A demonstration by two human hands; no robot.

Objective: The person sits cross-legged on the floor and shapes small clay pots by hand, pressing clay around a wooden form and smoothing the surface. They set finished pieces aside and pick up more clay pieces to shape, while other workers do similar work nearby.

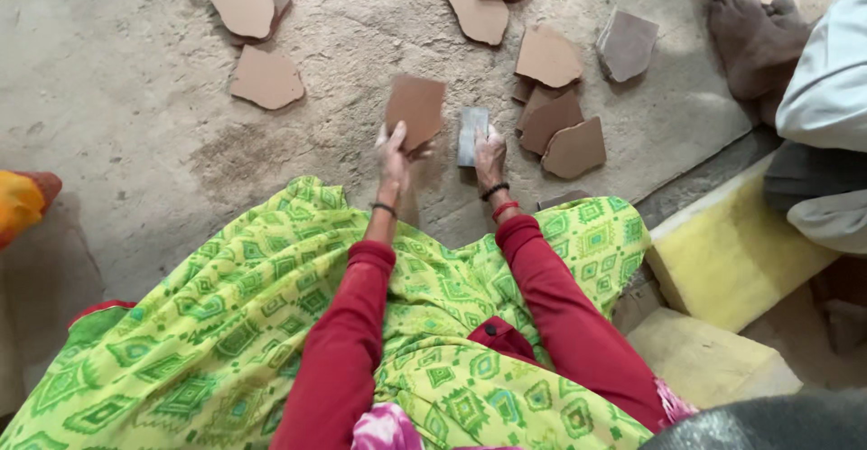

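Left hand (395, 154) gripping upright brown slab (415, 110), right hand (489, 154) grasping grey block (472, 134), long axis pointing away

1. The flat piece (415, 109) in the left hand (394, 154) is reddish brown.
2. The small block (472, 134) at the right hand (490, 154) is grey.
3. The scattered slabs (266, 78) on the floor (117, 98) are tan to brown; the floor is dusty beige.
4. The sleeves (348, 342) are dark red.
5. The draped cloth (226, 324) is lime green with a darker green diamond pattern.
6. The foam blocks (731, 260) are pale yellow.
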